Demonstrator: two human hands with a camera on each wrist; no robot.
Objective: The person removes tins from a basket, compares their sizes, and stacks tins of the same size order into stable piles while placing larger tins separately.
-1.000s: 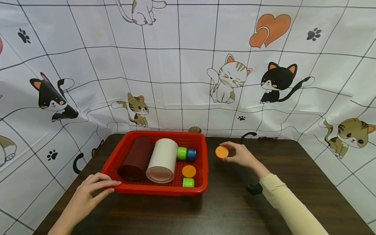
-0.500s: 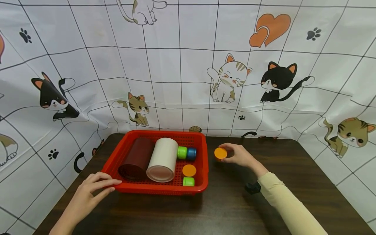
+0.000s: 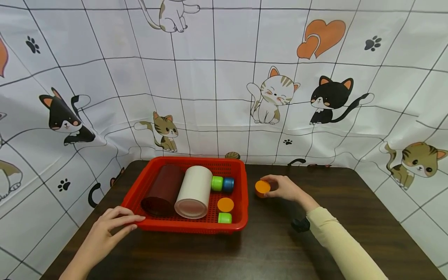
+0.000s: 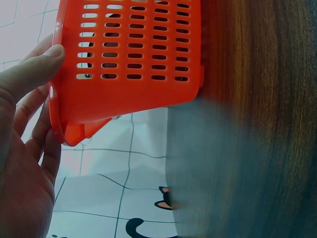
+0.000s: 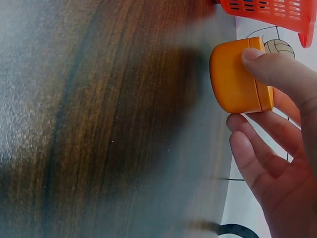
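My right hand (image 3: 285, 188) pinches a small orange lidded jar (image 3: 262, 188) to the right of the red basket. In the right wrist view the thumb lies on the near side of the orange jar (image 5: 233, 77), with fingers on its far side and below. It is upright, low over the table; I cannot tell whether it touches. My left hand (image 3: 108, 229) holds the front left corner of the red plastic basket (image 3: 185, 225). The left wrist view shows the thumb on the near side of the basket's rim (image 4: 57, 94) and fingers behind it.
Inside the basket lie a dark brown cylinder (image 3: 163, 188), a cream cylinder (image 3: 195, 188), a green jar (image 3: 217, 183), a blue jar (image 3: 228, 184), another orange jar (image 3: 225, 204) and another green jar (image 3: 224, 217). A cat-print sheet (image 3: 231, 77) hangs behind the dark wooden table (image 3: 266, 249).
My right hand has come down slightly with the orange jar, which has moved a little left and lower toward the table. The left hand stays on the basket's corner.
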